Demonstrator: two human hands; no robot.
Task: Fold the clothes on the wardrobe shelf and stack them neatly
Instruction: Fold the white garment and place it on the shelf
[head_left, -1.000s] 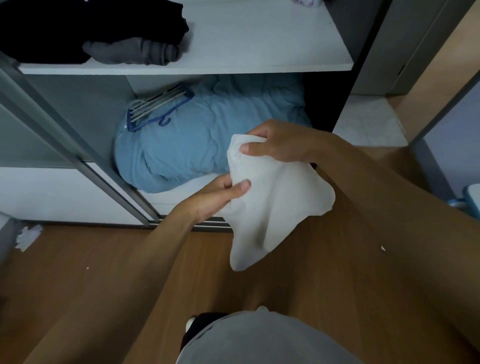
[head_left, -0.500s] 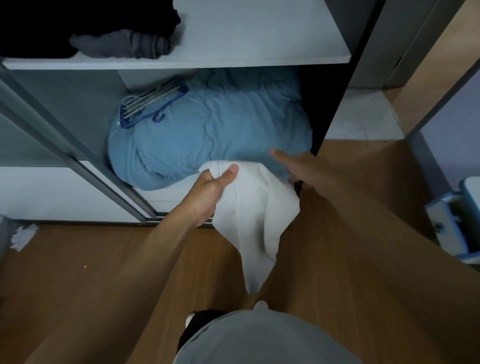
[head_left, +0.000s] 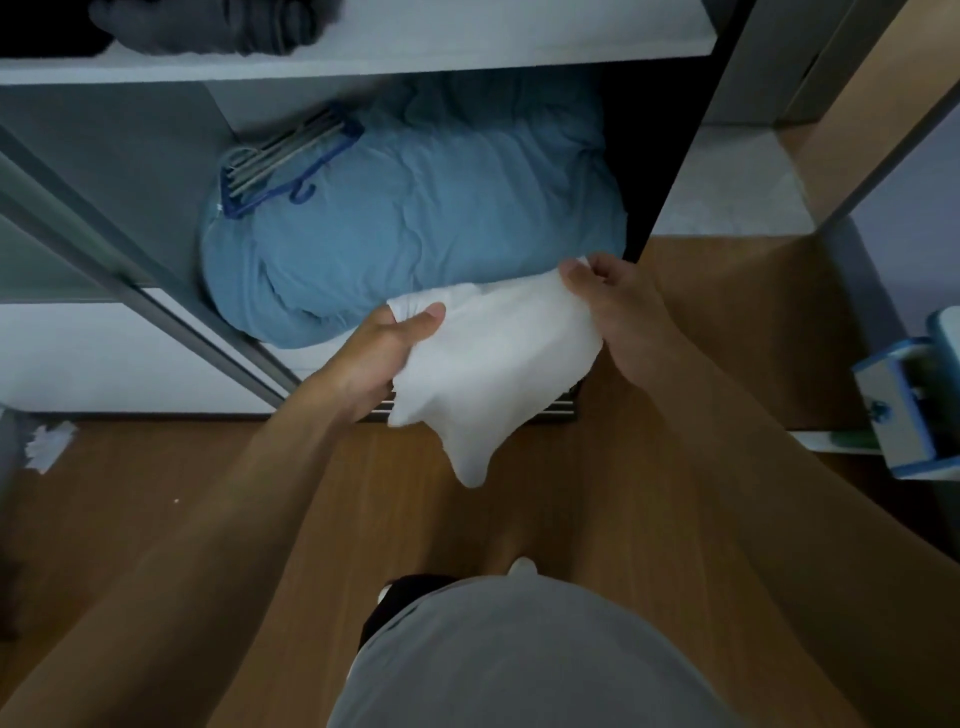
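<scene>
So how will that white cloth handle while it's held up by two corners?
Probably floppy: the white cloth sags between the left hand and right hand, its lower end drooping to a point. It looks light, since fingertip pinches hold it. Likely to crumple unless laid flat.

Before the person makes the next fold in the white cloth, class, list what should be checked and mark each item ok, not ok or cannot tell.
1. Left hand grips the white cloth at its upper left corner: ok.
2. Right hand pinches the upper right edge: ok.
3. Cloth spread flat between the hands: not ok, the lower part sags to a point.
4. Cloth clear of the floor: ok.
5. Free room on the upper shelf for stacking: ok, bare beside the dark clothes.
6. Cloth's seams aligned: cannot tell.
</scene>
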